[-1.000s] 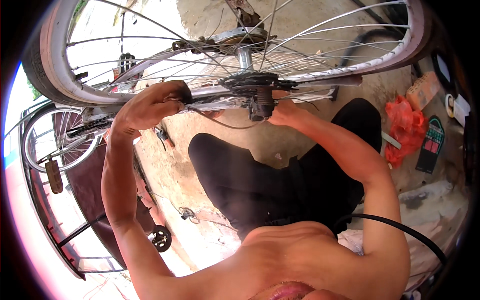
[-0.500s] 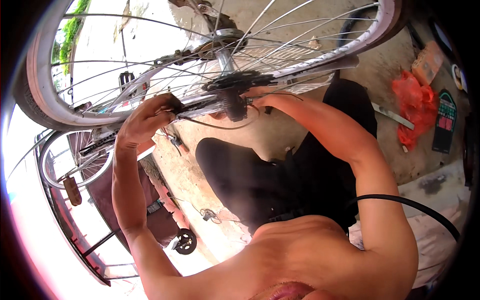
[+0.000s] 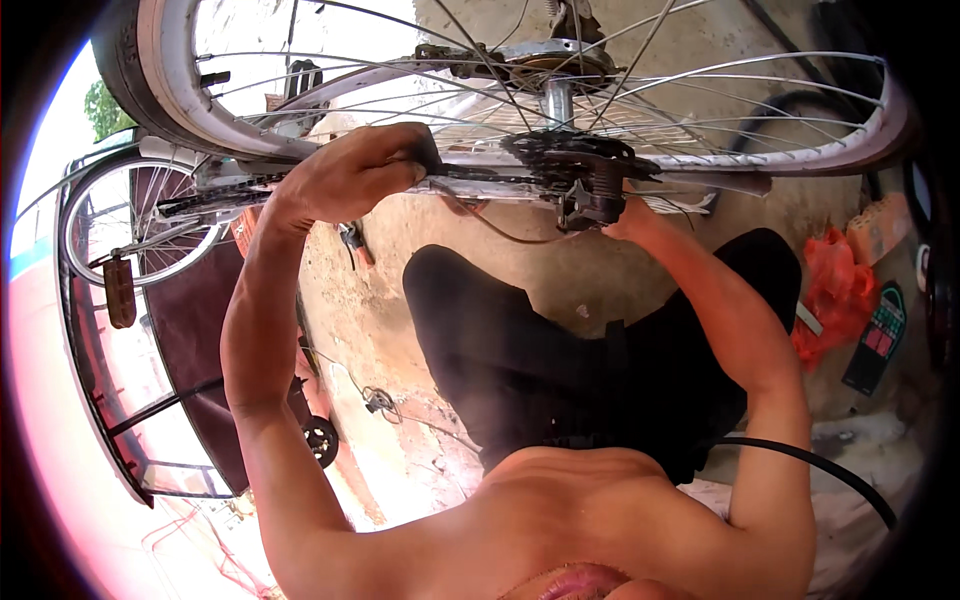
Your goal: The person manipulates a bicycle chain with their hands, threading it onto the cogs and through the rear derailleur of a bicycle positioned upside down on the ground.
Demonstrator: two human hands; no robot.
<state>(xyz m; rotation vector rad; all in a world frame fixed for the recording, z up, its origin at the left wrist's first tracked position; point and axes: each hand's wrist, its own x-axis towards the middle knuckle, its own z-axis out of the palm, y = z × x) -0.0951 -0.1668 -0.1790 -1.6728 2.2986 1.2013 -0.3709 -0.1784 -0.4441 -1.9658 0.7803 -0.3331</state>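
A bicycle's rear wheel spans the top of my view, with a dark sprocket cluster at its hub and a derailleur below that. My left hand is closed on the chain left of the sprockets, its fingertips dark with grime. My right hand reaches in at the derailleur's right side; its fingers are mostly hidden behind it. A thin cable loops beneath the chain.
My black-clad legs spread below the wheel. A red plastic bag, a brick and a dark flat object lie at right. Another bicycle wheel, a maroon panel and scattered cables are at left.
The camera view has shifted, moving the wheel first left, then back right. My left hand stays on the chain, shifting slightly relative to the sprockets; my right hand remains by the derailleur.
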